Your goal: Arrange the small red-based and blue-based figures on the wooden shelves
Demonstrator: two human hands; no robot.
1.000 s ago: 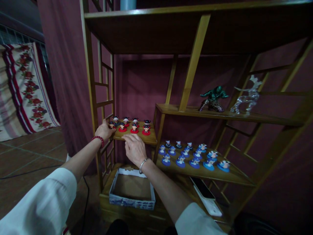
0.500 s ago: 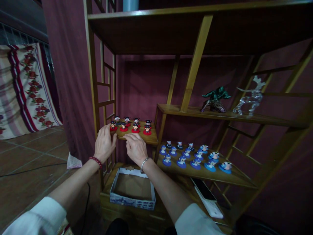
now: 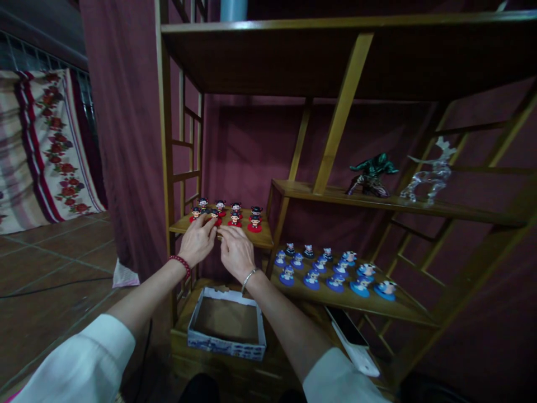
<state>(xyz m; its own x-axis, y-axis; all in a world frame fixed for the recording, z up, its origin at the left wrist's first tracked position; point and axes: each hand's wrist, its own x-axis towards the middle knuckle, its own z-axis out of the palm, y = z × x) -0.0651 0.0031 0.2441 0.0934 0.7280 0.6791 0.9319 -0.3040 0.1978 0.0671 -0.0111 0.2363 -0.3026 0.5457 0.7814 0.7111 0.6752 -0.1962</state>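
Note:
Two rows of small red-based figurines with black hair stand on the upper left shelf (image 3: 264, 239). My left hand (image 3: 198, 240), with a red bead bracelet, has its fingers at the second front-row figurine (image 3: 215, 214) and seems to pinch its base; the fingers partly cover it. My right hand (image 3: 238, 252), wearing a silver bangle, lies with extended fingers at the shelf's front edge, just right of my left thumb. Its fingertips are close to the same figurine. Nearby in the front row are another figurine (image 3: 235, 218) and a dark-hatted figurine (image 3: 254, 223).
Below my hands sits an open cardboard box (image 3: 226, 348). Several blue and purple figurines (image 3: 311, 278) fill the lower right shelf. Above them stand a green statuette (image 3: 373, 174) and a clear deer figure (image 3: 430, 176). A phone (image 3: 348, 327) lies on a white object lower right.
My left hand has moved right from the first front-row figurine to the second, nearing my right hand. The right hand stays by the shelf edge. The view has shifted slightly.

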